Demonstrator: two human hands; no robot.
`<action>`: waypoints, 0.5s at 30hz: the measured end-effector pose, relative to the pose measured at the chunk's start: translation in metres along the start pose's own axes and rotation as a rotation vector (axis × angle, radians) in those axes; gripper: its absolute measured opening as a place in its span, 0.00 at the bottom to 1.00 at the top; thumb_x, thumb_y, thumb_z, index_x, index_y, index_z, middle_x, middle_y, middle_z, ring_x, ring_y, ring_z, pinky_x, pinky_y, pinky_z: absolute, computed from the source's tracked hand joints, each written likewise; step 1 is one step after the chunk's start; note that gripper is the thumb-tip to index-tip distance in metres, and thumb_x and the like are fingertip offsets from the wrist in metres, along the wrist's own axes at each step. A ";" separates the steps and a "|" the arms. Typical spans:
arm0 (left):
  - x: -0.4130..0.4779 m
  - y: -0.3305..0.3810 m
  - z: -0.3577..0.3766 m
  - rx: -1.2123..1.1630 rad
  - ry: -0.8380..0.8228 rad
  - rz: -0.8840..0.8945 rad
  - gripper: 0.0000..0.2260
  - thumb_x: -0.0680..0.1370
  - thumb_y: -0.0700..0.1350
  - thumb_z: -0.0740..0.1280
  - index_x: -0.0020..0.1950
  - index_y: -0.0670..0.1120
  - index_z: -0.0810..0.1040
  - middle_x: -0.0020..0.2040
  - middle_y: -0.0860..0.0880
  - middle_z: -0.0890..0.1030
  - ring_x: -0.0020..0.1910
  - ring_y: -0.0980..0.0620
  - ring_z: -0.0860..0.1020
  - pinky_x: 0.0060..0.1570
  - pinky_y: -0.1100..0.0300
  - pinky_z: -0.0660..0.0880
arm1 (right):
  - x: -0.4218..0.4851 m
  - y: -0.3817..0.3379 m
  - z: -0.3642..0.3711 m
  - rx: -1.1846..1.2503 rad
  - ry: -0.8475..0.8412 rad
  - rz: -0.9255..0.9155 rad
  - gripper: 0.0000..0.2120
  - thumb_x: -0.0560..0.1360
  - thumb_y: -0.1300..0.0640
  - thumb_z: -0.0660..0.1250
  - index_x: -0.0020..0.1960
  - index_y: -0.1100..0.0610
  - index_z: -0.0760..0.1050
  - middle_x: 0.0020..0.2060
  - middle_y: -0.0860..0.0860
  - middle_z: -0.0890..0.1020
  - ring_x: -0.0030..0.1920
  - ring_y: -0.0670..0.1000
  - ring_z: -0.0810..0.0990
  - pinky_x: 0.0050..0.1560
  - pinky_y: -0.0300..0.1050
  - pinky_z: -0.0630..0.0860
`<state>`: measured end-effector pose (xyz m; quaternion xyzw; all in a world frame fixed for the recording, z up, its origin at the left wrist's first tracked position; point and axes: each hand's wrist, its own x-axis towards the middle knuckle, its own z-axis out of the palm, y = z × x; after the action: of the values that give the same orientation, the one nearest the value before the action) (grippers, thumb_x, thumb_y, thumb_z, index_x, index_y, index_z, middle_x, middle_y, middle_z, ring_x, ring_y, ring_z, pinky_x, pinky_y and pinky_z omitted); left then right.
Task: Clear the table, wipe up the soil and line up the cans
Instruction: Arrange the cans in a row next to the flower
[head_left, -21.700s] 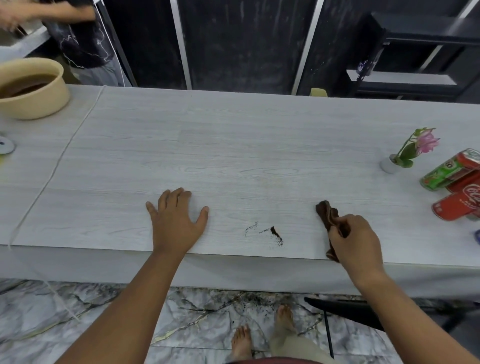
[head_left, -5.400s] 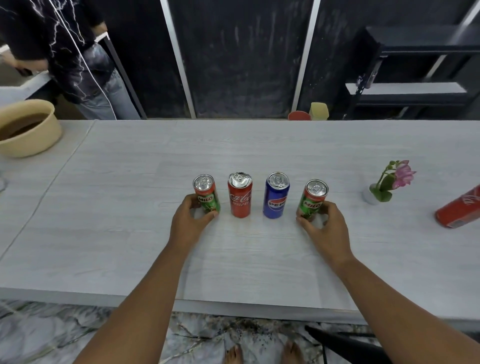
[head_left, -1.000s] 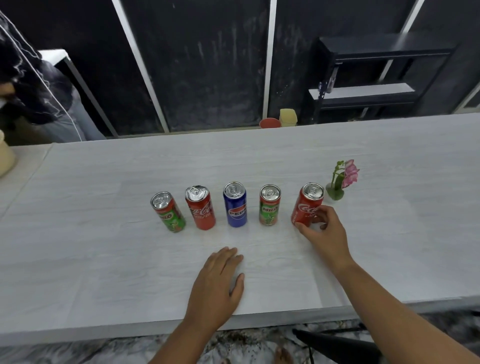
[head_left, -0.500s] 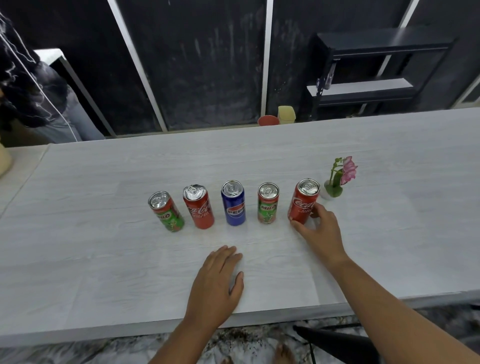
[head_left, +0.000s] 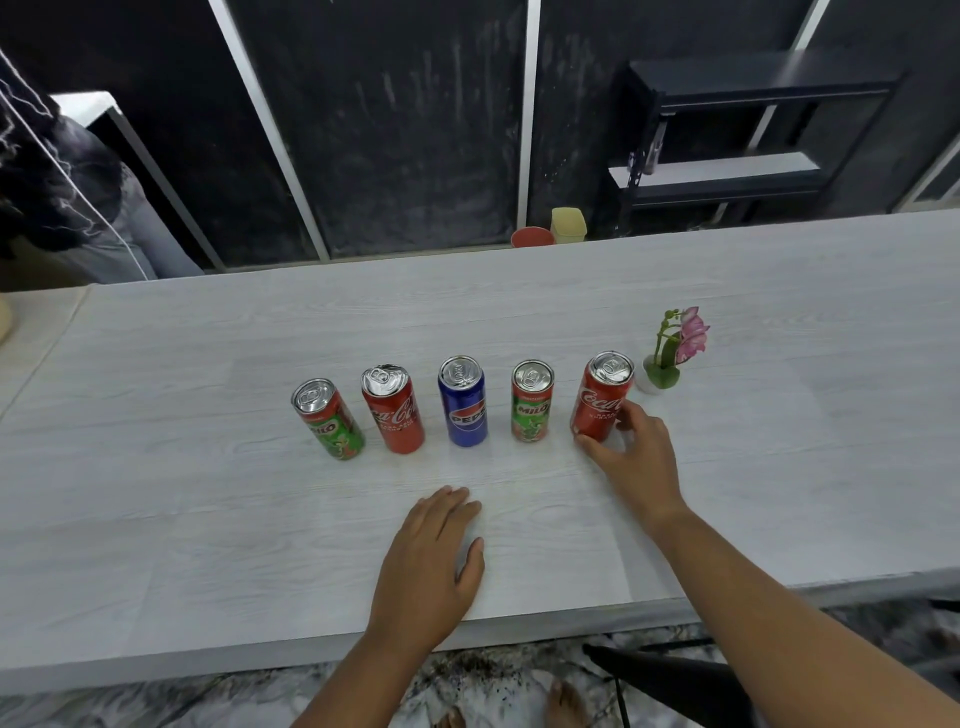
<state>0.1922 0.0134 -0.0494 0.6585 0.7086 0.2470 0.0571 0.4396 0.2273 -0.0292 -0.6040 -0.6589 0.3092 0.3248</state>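
Observation:
Several cans stand upright in a row on the pale wooden table (head_left: 208, 519): a green Milo can (head_left: 328, 418), a red Coca-Cola can (head_left: 393, 409), a blue Pepsi can (head_left: 463, 400), a second Milo can (head_left: 531, 401) and, at the right end, another Coca-Cola can (head_left: 601, 397). My right hand (head_left: 634, 457) grips the base of that rightmost can between thumb and fingers. My left hand (head_left: 428, 566) lies flat on the table, palm down, in front of the row, holding nothing. No soil shows on the tabletop.
A small white pot with a pink flower (head_left: 670, 353) stands just right of the last can. A red cup (head_left: 531, 237) and a yellow cup (head_left: 568, 225) sit beyond the far edge. Another person (head_left: 62, 197) stands at the far left. Soil specks lie on the floor (head_left: 467, 670).
My right hand still grips the rightmost Coca-Cola can, which stays at the right end of the row. My left hand has stayed flat on the table.

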 end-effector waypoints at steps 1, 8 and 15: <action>0.000 0.000 0.000 0.001 -0.003 0.000 0.20 0.85 0.53 0.66 0.75 0.51 0.80 0.79 0.54 0.76 0.81 0.52 0.71 0.80 0.49 0.69 | 0.000 0.000 0.000 0.002 -0.003 0.000 0.34 0.68 0.40 0.82 0.70 0.44 0.76 0.54 0.45 0.77 0.54 0.36 0.74 0.57 0.44 0.73; 0.000 0.002 -0.001 0.000 -0.012 -0.010 0.20 0.85 0.54 0.64 0.76 0.52 0.79 0.78 0.54 0.76 0.80 0.53 0.70 0.79 0.48 0.71 | -0.013 -0.001 -0.014 0.124 -0.058 0.008 0.32 0.73 0.53 0.79 0.75 0.43 0.73 0.63 0.43 0.79 0.62 0.39 0.75 0.58 0.34 0.72; -0.001 -0.001 0.002 0.002 -0.016 -0.007 0.20 0.85 0.54 0.65 0.77 0.53 0.78 0.79 0.56 0.74 0.81 0.55 0.69 0.82 0.51 0.66 | -0.019 0.020 -0.045 0.158 0.120 0.097 0.22 0.78 0.55 0.75 0.70 0.42 0.76 0.65 0.41 0.79 0.65 0.48 0.76 0.66 0.48 0.75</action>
<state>0.1924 0.0132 -0.0511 0.6582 0.7105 0.2407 0.0630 0.4890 0.2106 -0.0193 -0.6252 -0.5818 0.3389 0.3948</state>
